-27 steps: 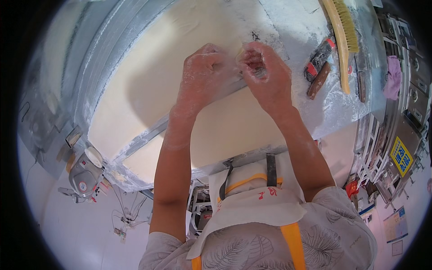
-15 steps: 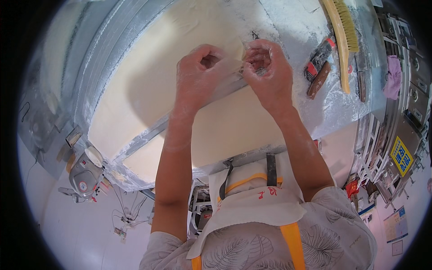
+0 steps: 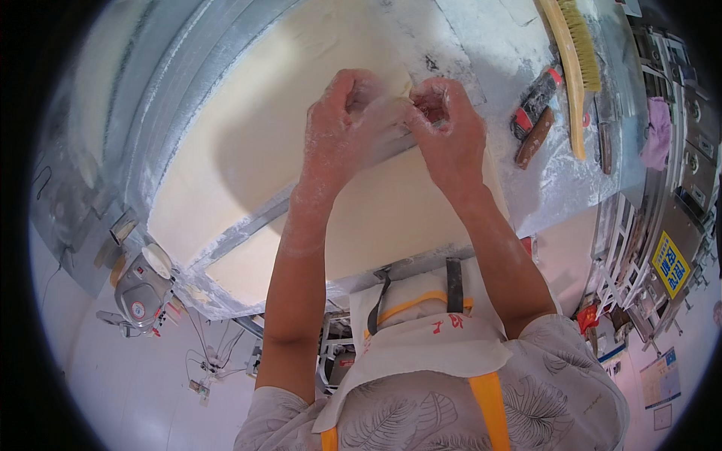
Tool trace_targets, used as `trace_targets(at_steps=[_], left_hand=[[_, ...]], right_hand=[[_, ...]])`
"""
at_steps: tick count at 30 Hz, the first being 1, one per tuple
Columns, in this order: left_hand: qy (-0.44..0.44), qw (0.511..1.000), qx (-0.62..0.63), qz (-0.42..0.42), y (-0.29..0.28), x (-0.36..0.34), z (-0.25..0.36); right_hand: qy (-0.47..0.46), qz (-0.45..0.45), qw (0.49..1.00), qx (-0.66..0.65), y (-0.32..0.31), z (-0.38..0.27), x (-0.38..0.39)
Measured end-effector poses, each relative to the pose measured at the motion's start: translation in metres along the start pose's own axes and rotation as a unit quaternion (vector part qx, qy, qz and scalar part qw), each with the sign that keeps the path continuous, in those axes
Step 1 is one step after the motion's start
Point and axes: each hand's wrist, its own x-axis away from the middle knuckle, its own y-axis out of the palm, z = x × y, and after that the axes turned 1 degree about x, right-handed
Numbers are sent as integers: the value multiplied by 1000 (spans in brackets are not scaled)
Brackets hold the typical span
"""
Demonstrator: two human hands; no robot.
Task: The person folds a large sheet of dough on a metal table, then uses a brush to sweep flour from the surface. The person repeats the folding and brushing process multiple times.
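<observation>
A wide, pale dough sheet [image 3: 256, 128] lies on the floured metal worktop, and a narrower dough strip [image 3: 383, 210] lies nearer to me, with a gap between them. My left hand [image 3: 335, 135] is curled at the right end of the far sheet, its fingertips pressed to the dough and slightly blurred. Beside it, my right hand [image 3: 451, 128] pinches the corner of the same sheet, which is lifted a little between the two hands. Flour coats both hands. The fingertips are partly hidden behind the dough and the thumbs.
A long wooden-handled brush [image 3: 571, 75] lies at the right of the worktop [image 3: 541, 188]. Near it are a black-and-red tool [image 3: 536, 103] and a brown wooden handle [image 3: 535, 139]. A pink cloth [image 3: 657, 134] hangs further right. A grey scale-like device [image 3: 143, 293] stands at the left.
My left hand has shifted slightly right, toward my right hand, which has turned a little and closed further. Both remain at the end of the dough sheet.
</observation>
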Motion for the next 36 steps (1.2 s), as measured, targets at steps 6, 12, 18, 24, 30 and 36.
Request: trace_targets(at_steps=[6,12,18,24,30,36], left_hand=[[-34,993,74,88,-9,-1,-3],[-92,985,121,77,-24,4,-4],[-78,989,116,54,-18,1,-8],[-27,991,124,38,-17,-1,-19],[-38,999,26,19,-12,-6,13],[-90,991,41,89,-36,-12,-3]], right_hand=[[25,15,999,43,-4,-2,3],[-36,-17,995,91,-3,7,-1],[-120,3,980,159,6,-3,-11],[-145,-21,977,156,8,-3,-23],[-86,-49,993,66,11,-11,-26],[-58,-33,997,50,3,-10,-26]])
